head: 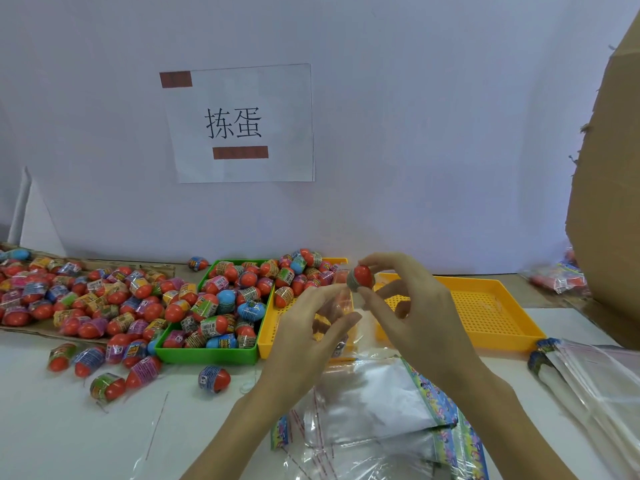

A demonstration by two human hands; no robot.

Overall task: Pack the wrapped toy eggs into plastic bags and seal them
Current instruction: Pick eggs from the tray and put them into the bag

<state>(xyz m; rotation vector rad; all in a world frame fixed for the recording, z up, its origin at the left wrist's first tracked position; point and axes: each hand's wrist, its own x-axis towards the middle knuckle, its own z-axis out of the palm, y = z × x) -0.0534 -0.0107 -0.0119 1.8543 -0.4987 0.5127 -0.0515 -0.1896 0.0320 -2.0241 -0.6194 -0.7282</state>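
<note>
A heap of wrapped eggs [86, 299] fills the left-centre; a green tray [207, 355] sits beside two yellow trays [485, 341]. Mid-frame, the left hand [308, 327] holds a clear bag [346, 420] open; the right hand [408, 306] pinches a red egg [362, 277] just above it.

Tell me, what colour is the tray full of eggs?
Green tray, seen in the head view.

Pale wall [433, 116] with taped paper sign [242, 123], white tabletop [52, 427], cardboard sheet [613, 168] at right.

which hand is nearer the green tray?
Left. The left hand sits just right of the green tray; the right hand is farther right, pinching an egg.
</note>
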